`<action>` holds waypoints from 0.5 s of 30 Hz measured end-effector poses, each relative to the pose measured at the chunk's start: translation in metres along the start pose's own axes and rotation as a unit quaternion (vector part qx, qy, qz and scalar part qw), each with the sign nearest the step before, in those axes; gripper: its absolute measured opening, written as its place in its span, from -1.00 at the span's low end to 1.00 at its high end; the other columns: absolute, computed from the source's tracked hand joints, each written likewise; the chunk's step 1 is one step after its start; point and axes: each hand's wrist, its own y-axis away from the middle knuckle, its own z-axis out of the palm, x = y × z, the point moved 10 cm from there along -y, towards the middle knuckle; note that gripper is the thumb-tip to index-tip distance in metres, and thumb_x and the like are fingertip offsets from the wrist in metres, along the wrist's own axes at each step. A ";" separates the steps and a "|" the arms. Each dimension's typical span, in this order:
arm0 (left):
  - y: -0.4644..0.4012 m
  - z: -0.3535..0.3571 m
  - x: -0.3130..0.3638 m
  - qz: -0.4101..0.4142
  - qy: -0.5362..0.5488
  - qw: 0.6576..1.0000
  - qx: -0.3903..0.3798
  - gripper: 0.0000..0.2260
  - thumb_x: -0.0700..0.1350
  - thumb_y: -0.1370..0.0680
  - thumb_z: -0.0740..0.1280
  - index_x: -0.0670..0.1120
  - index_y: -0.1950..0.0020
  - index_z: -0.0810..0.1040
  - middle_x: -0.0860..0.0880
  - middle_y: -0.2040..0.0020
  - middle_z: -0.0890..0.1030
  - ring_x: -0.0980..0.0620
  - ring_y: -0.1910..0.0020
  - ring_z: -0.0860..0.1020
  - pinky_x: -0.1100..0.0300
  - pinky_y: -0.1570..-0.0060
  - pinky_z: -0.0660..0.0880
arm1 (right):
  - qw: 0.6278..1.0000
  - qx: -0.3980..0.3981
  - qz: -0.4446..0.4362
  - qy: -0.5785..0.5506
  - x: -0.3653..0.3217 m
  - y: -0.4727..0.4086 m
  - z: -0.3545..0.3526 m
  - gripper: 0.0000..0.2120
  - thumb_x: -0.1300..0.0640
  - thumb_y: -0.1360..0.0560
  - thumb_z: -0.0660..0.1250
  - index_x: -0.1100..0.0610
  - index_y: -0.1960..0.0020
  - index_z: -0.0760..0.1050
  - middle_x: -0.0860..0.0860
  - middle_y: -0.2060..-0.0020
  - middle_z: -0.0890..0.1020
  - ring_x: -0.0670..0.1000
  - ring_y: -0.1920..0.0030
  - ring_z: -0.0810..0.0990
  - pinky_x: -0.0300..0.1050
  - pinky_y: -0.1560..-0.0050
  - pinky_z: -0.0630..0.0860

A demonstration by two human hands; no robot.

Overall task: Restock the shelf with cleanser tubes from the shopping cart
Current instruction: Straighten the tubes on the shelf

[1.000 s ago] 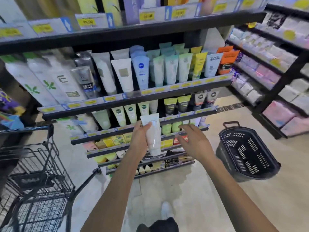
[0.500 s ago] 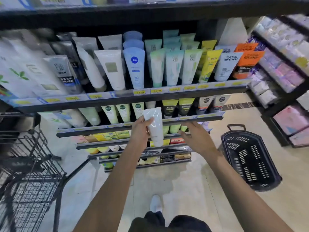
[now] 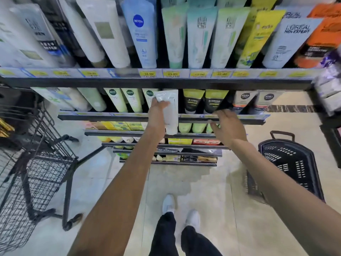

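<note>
Cleanser tube [image 3: 170,111], white and held upright with its crimped end up, sits in the left hand [image 3: 156,117] in front of the second shelf [image 3: 118,116], covering a gap between green-capped tubes and yellow-and-black ones. Nearest, the wire shopping cart [image 3: 35,174] stands at the left; its visible basket mesh shows no goods. At the right a black plastic basket [image 3: 291,167] rests on the floor, nothing visible inside. Since half a second ago the view has closed in on the shelving, and the tube has risen from below the shelf lip to the row of tubes. Left fingers [image 3: 163,104] curl round the tube's upper part. The right hand [image 3: 228,126] grasps nothing, its fingers relaxed and slightly spread, tips at the shelf's front rail. Above, the upper shelf [image 3: 166,81] carries upright tubes.
</note>
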 end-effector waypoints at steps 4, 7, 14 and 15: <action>-0.003 0.009 -0.003 0.022 -0.056 0.998 -0.015 -0.46 -0.21 -0.37 0.45 -0.07 -0.29 0.34 -0.01 0.05 0.52 -0.04 0.10 0.52 0.18 0.25 0.45 | 0.998 0.047 -0.031 0.016 0.006 -0.003 0.007 -0.62 -0.01 -0.63 0.32 0.22 -0.33 0.54 0.23 -0.17 0.60 0.29 -0.21 0.54 0.14 -0.17 0.54; -0.010 0.008 -0.011 0.040 -0.117 0.992 -0.011 -0.35 -0.32 -0.43 0.55 -0.01 -0.33 0.24 0.02 -0.10 0.52 -0.05 -0.12 0.56 0.02 0.04 0.59 | 0.995 0.078 -0.046 0.028 0.008 -0.005 0.009 -0.64 0.01 -0.63 0.33 0.24 -0.29 0.55 0.23 -0.11 0.62 0.29 -0.14 0.57 0.13 -0.11 0.55; -0.019 0.004 -0.009 0.117 -0.161 0.980 0.023 -0.24 -0.19 -0.43 0.60 0.00 -0.43 0.16 -0.06 -0.33 0.48 -0.08 -0.34 0.47 -0.17 -0.39 0.46 | 0.985 0.159 -0.056 0.033 0.010 -0.008 0.010 -0.71 0.06 -0.62 0.35 0.27 -0.20 0.57 0.22 0.05 0.65 0.29 -0.01 0.60 0.12 -0.01 0.56; -0.021 0.004 -0.007 0.123 -0.159 0.979 0.028 -0.14 -0.14 -0.41 0.61 -0.02 -0.53 0.13 -0.11 -0.45 0.42 -0.13 -0.45 0.40 -0.22 -0.42 0.42 | 0.984 0.165 -0.053 0.032 0.012 -0.009 0.010 -0.71 0.07 -0.62 0.36 0.28 -0.18 0.58 0.22 0.07 0.65 0.29 0.00 0.60 0.12 0.01 0.55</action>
